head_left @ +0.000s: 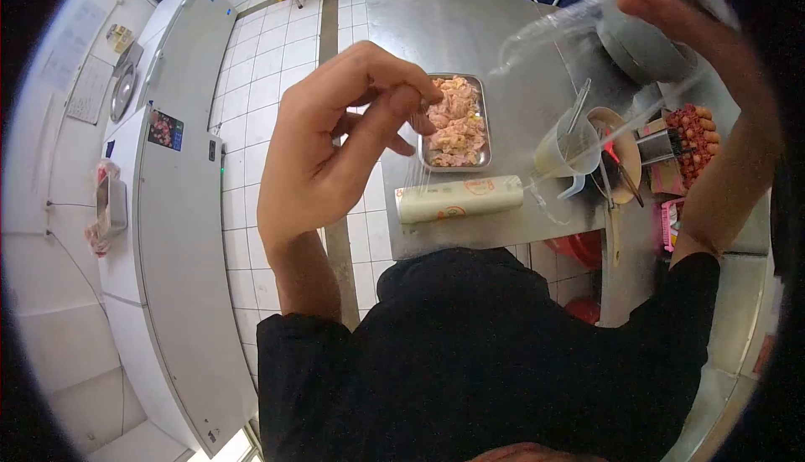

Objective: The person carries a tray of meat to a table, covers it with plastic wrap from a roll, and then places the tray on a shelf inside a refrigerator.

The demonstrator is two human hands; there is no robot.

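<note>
My left hand [340, 131] is raised to the left of a metal tray [485, 114]. Its thumb and fingers are pinched together on thin strands of clear cling film. High at the right, my right hand [683, 18] grips a gathered edge of the cling film [537, 36], which hangs loose and see-through below it. Chopped raw meat [457, 122] fills the tray, partly covered from view by my left fingertips. A cling film roll [461, 199] with red print lies sideways on the table, just in front of the tray.
The steel table [419, 26] holds a clear jug [553, 152] with a utensil in it, a bowl [625, 127] with utensils, a grey tub [641, 47] and a stack of eggs [700, 131]. White chest freezers [180, 219] stand at left across the tiled floor.
</note>
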